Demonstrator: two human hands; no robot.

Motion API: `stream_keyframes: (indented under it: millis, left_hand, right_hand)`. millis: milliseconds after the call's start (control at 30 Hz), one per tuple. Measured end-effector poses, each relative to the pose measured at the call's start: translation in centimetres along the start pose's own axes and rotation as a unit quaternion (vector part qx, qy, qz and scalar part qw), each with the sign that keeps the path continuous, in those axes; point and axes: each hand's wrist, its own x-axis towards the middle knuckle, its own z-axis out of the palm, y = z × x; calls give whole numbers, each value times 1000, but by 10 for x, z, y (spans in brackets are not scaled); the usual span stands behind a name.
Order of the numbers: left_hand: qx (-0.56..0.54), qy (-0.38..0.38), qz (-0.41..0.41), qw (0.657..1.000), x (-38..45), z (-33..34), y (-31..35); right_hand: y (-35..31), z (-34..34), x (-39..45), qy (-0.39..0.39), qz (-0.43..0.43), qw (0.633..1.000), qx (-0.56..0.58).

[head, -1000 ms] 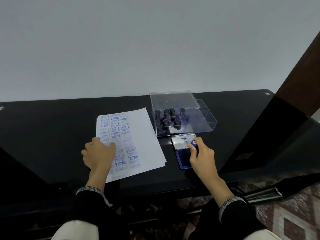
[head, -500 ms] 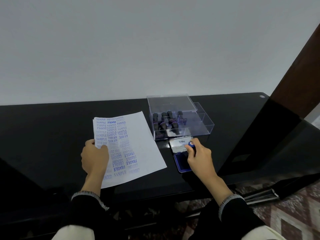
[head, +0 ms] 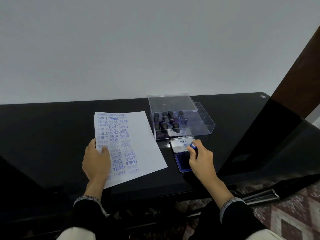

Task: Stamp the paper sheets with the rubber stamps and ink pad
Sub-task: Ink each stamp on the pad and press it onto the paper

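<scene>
The rubber stamp (head: 193, 146) is down on the ink pad (head: 183, 161), blue knob showing above the right hand (head: 200, 157), whose fingers (head: 190, 150) are curled tight round the handle; a small, rigid, light thing by the look of it, best taken upright by that knob so the face lands flat. The pad sits near the counter's front edge, lid (head: 181, 144) propped open at the back; it looks light enough to slide under a push, so a straight downward press suits it. Just beside it to the left lies the stack of paper sheets (head: 149, 149), thin and floppy, already crowded with blue marks on its left half; the left hand (head: 97, 161) pinches the stack's left edge, thumb on top. Behind the pad, a clear box (head: 199, 125) with more stamps (head: 164, 120) standing inside, all on the black counter (head: 52, 135).
</scene>
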Motion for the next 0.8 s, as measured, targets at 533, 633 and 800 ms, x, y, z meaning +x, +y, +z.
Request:
stream_keyframes:
  millis: [533, 633, 800]
  left_hand:
    - [17, -3, 8, 1000, 0, 2, -1]
    - [16, -3, 7, 1000, -1, 1, 1]
    - [14, -7, 8, 1000, -3, -3, 4]
  right_hand:
    - [0, 0, 1, 6, 4, 1000, -1]
    - [0, -2, 1, -8, -6, 1000, -10]
    - [1, 1, -3, -9, -23, 999, -46]
